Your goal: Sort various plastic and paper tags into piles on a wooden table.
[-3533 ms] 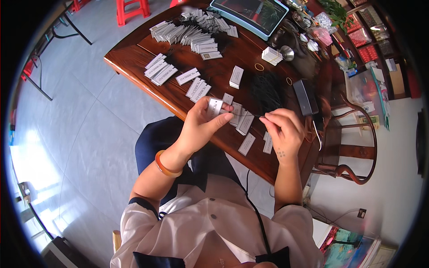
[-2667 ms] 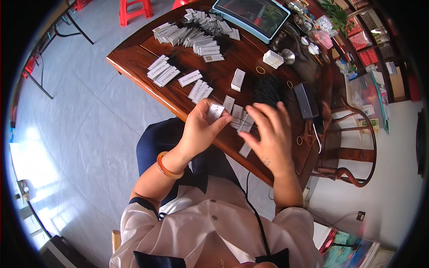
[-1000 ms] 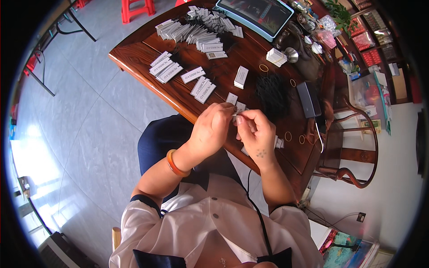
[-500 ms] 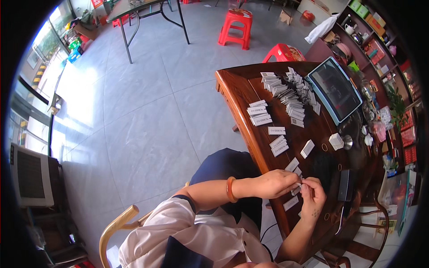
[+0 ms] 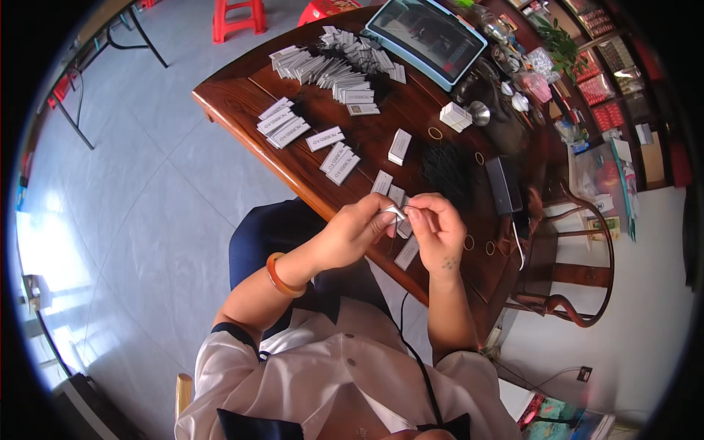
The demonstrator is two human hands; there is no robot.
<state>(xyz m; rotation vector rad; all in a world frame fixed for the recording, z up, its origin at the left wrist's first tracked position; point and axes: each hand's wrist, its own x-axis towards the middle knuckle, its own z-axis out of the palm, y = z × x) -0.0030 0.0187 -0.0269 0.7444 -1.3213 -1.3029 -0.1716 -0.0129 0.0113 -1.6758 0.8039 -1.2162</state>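
Observation:
My left hand (image 5: 363,224), with an orange-brown bangle (image 5: 281,276) on its wrist, pinches a small white tag (image 5: 394,213) over the near edge of the dark wooden table. Close beside it, my right hand (image 5: 438,229) has thumb and fingertips pressed together at the tag's edge; what they grip is too small to make out. Under and around the hands lie a few printed white tags (image 5: 407,252). Farther left on the tabletop are overlapping tags (image 5: 339,163) and a small stack of tags (image 5: 399,147). A bundle of black strings (image 5: 446,170) lies beyond my right hand.
A long fanned pile of tags (image 5: 323,73) covers the far side, beside a tablet in a light-blue case (image 5: 427,40). A white card stack (image 5: 455,116), rubber bands (image 5: 435,133) and a dark box (image 5: 503,185) sit to the right. A wooden chair (image 5: 579,275) stands beyond.
My view has turned to the right, so the table and hands appear farther left. The white tag between my fingers now shows more clearly; both hands remain close together.

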